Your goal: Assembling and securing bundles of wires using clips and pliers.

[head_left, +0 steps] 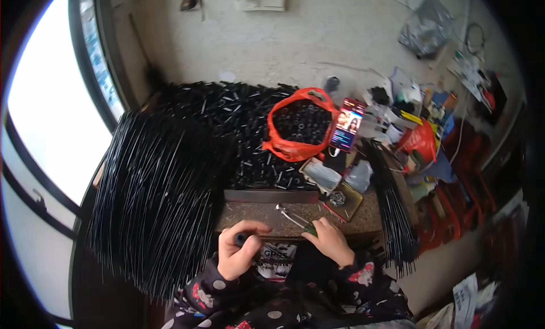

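Near the front edge of the speckled brown worktop [244, 214], my left hand [238, 254] is curled around a short black tube-like part [240, 238]; its round end shows between the fingers. My right hand [330, 242] grips a slim metal hand tool with a green handle [310, 229], whose exact kind I cannot make out. The tool's shiny tip points away and left over the worktop. Just beyond, a low dark ledge [272, 196] stands before a big heap of small black parts [227, 110].
Long black cables [159, 198] hang in a thick bundle at left; a thinner bundle [394, 215] hangs at right. A red plastic bag [284, 149] of black rings lies on the heap. Beside it stand a lit phone [347, 124], a small box [321, 175] and a yellowish tray [353, 202].
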`<state>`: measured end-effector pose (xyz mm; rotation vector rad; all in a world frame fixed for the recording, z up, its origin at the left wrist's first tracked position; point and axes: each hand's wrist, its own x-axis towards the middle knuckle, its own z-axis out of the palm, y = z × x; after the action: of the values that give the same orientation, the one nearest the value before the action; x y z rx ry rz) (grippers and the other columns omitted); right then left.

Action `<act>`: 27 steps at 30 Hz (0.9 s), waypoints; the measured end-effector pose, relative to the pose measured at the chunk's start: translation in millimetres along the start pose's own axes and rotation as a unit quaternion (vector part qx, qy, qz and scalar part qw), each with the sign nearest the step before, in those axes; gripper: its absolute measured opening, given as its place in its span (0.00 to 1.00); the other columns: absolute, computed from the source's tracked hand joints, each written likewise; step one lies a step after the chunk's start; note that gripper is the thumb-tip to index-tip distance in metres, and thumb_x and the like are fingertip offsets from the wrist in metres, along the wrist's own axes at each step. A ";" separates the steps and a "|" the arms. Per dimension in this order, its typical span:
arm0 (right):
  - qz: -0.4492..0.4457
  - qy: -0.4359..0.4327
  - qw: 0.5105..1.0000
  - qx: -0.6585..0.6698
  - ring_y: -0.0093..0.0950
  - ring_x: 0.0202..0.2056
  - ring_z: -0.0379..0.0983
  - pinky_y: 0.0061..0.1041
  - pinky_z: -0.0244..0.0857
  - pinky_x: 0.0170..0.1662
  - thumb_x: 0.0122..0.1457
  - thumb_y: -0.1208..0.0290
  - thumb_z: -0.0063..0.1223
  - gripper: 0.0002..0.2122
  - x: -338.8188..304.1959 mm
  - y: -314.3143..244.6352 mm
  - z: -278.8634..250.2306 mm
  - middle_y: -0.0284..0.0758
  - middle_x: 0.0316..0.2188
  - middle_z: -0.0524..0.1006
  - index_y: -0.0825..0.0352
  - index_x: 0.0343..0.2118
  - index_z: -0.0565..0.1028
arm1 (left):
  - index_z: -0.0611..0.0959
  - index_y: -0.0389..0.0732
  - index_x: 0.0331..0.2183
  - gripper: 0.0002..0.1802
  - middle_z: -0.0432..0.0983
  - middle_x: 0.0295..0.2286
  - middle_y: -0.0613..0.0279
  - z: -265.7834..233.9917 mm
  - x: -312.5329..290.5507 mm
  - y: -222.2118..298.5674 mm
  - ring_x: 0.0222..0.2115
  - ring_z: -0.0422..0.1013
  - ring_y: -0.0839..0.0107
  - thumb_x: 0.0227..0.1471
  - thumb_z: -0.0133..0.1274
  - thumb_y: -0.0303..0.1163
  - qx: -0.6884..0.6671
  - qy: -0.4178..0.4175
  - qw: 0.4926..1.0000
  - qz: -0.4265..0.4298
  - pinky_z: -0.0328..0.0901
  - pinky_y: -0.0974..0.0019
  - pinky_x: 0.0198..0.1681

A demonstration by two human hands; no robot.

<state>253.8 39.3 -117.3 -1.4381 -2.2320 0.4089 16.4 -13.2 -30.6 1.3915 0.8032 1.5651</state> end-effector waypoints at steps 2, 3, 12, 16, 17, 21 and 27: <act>0.022 -0.002 0.997 -0.080 0.40 0.33 0.67 0.34 0.62 0.33 0.50 0.58 0.52 0.18 -0.9 12.9 12.1 0.41 0.29 0.67 0.71 0.33 0.69 | 0.75 0.28 0.32 0.26 0.61 0.13 0.72 -1.3 -1.2 1.8 0.13 0.53 0.84 0.47 0.53 0.46 -0.033 -0.016 0.999 -0.004 0.45 0.77 0.17; 0.017 0.008 0.993 -0.115 0.38 0.35 0.66 0.34 0.61 0.34 0.49 0.57 0.53 0.18 -0.4 17.0 16.9 0.39 0.29 0.66 0.70 0.34 0.69 | 0.74 0.28 0.32 0.27 0.61 0.13 0.72 -2.2 1.0 5.2 0.13 0.53 0.84 0.45 0.54 0.46 -0.044 -0.020 0.999 0.005 0.45 0.77 0.16; -0.177 0.026 0.981 0.081 0.36 0.51 0.57 0.35 0.54 0.52 0.47 0.60 0.55 0.25 -10.3 -25.1 -18.3 0.38 0.47 0.64 0.66 0.47 0.65 | 0.68 0.33 0.42 0.30 0.63 0.17 0.72 -35.3 47.7 64.7 0.13 0.55 0.83 0.49 0.50 0.50 -0.298 -0.014 0.930 0.216 0.49 0.77 0.14; -0.054 0.038 0.936 0.345 0.35 0.50 0.63 0.31 0.54 0.53 0.50 0.70 0.54 0.24 -31.1 -35.4 -52.9 0.42 0.47 0.67 0.67 0.51 0.63 | 0.62 0.33 0.51 0.41 0.67 0.32 0.62 17.5 74.2 71.8 0.30 0.65 0.74 0.45 0.52 0.54 -0.255 0.098 0.948 0.165 0.60 0.72 0.33; 0.022 0.092 0.952 0.291 0.35 0.50 0.64 0.29 0.55 0.53 0.50 0.73 0.52 0.23 -31.7 -27.6 -71.2 0.42 0.48 0.68 0.68 0.51 0.64 | 0.60 0.33 0.52 0.42 0.65 0.37 0.60 14.4 73.9 61.8 0.36 0.63 0.72 0.45 0.52 0.53 -0.152 0.058 0.979 0.123 0.58 0.70 0.39; 0.088 0.365 0.921 -0.104 0.39 0.44 0.68 0.30 0.62 0.45 0.52 0.76 0.49 0.20 -12.7 48.2 -146.2 0.46 0.43 0.71 0.68 0.50 0.65 | 0.67 0.32 0.48 0.28 0.65 0.41 0.60 -19.3 56.2 21.3 0.43 0.62 0.71 0.47 0.53 0.35 0.014 -0.138 0.990 -0.020 0.56 0.66 0.47; 0.259 0.233 0.906 -0.238 0.47 0.41 0.65 0.36 0.60 0.45 0.54 0.68 0.48 0.20 -42.2 198.7 -132.2 0.48 0.40 0.69 0.64 0.50 0.65 | 0.77 0.32 0.37 0.18 0.74 0.29 0.52 -24.7 32.4 14.1 0.30 0.72 0.64 0.47 0.55 0.35 0.199 -0.251 0.937 -0.144 0.65 0.68 0.35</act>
<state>492.0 83.4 -107.7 -2.1202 -1.5983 -0.3337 -10.4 12.4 -8.5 1.7687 0.9776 0.7902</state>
